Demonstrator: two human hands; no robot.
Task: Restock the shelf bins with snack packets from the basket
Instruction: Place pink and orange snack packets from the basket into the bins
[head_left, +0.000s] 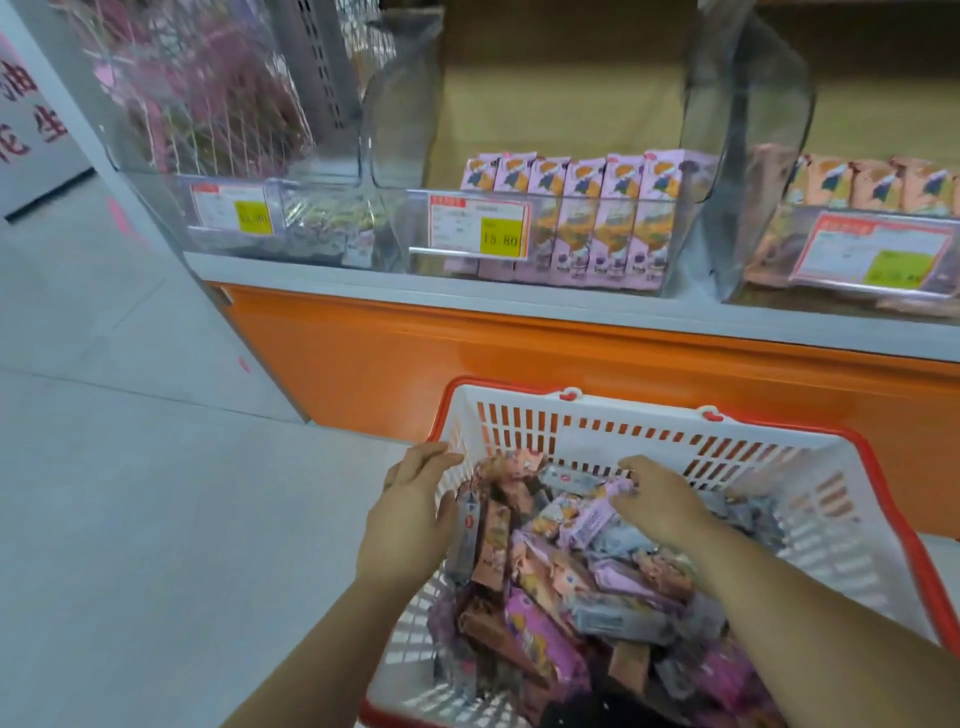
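Note:
A white basket with a red rim (649, 431) sits on the floor below me, holding several snack packets (582, 577) in purple, pink, grey and brown. My left hand (410, 514) rests against the basket's left wall, its thumb pressing a grey packet (466, 535) that stands on end. My right hand (657, 499) lies palm down on the pile, fingers curled around a purple packet (597, 512). On the shelf above, a clear middle bin (675, 249) holds a row of upright purple packets (587, 218).
A clear left bin (311, 228) holds mixed packets, and a right bin (883, 244) holds pink-orange ones. Yellow price tags (478, 223) hang on the bin fronts. An orange shelf base (467, 374) stands behind the basket. Grey floor tiles spread to the left.

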